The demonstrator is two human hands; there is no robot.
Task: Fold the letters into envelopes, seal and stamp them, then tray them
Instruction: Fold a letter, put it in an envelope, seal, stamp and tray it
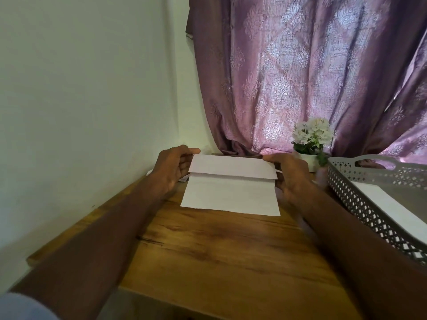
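Observation:
A white letter sheet (231,195) lies on the wooden table (219,250), its far part folded over toward me into a flap. My left hand (173,169) pinches the flap's left end between thumb and fingers. At the flap's right end, my right hand (291,174) pinches it the same way. A grey perforated tray (360,204) stands at the right with a white envelope (392,204) lying in it.
A small white pot of white flowers (310,139) stands behind my right hand, beside the tray. A purple patterned curtain (300,77) hangs at the back and a pale wall runs along the table's left edge. Bits of white paper (182,179) peek out behind my left hand.

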